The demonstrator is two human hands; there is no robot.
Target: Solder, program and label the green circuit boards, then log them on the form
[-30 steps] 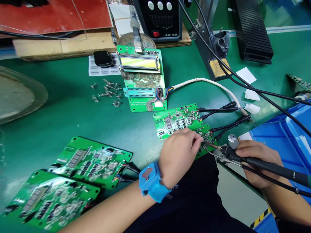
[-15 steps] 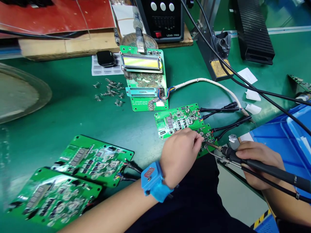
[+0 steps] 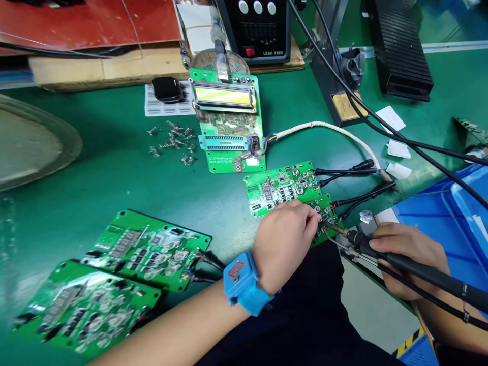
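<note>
My right hand [image 3: 412, 251] is wrapped round a black soldering iron [image 3: 427, 269] with a thin metal feed tube fixed alongside. The iron's tip touches or nearly touches a green circuit board [image 3: 327, 202] at the table's front edge. My left hand [image 3: 284, 236], with a blue strap on its wrist, reaches over this board. Its thumb and finger are pinched close to the tip; what they hold, if anything, is hidden. A second circuit board [image 3: 282, 187] with a digit display lies just behind, partly covered by my left hand. Black leads run right from both boards.
Two more circuit boards [image 3: 147, 254] overlap at the left. Small springs [image 3: 176, 136] lie behind them, beside a programmer board [image 3: 229, 119] with a lit screen. An iron stand [image 3: 345, 104] with a sponge is at the back right. Cables cross above a blue bin [image 3: 430, 203].
Both hands, the soldering iron and the boards keep almost the same places. The whole view has shifted very slightly.
</note>
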